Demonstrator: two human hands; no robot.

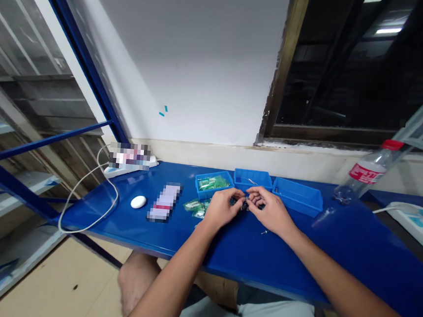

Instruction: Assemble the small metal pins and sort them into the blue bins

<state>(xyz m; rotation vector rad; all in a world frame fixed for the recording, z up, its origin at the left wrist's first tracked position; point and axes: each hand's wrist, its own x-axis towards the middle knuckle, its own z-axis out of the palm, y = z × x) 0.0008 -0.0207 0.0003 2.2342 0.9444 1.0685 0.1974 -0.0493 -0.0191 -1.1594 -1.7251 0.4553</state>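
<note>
My left hand (225, 207) and my right hand (269, 208) meet over the middle of the blue table (255, 256). Their fingers are closed around small dark pieces (244, 205), too small and covered to name. Just behind the hands stand three blue bins. The left bin (203, 194) holds green packets (213, 182), the middle bin (249, 174) has a thin metal piece in it, and the right bin (300, 198) shows its bare inside wall. More green packets (200, 208) lie beside my left hand. A tiny metal piece (265, 232) lies below my right hand.
On the left are a white oval object (138, 202), a blurred flat item (165, 203) and a white power strip (131, 167) with a looping cable (79, 233). A red-capped plastic bottle (366, 173) stands at the right rear, near another white strip (413, 220). The wall (211, 79) rises behind.
</note>
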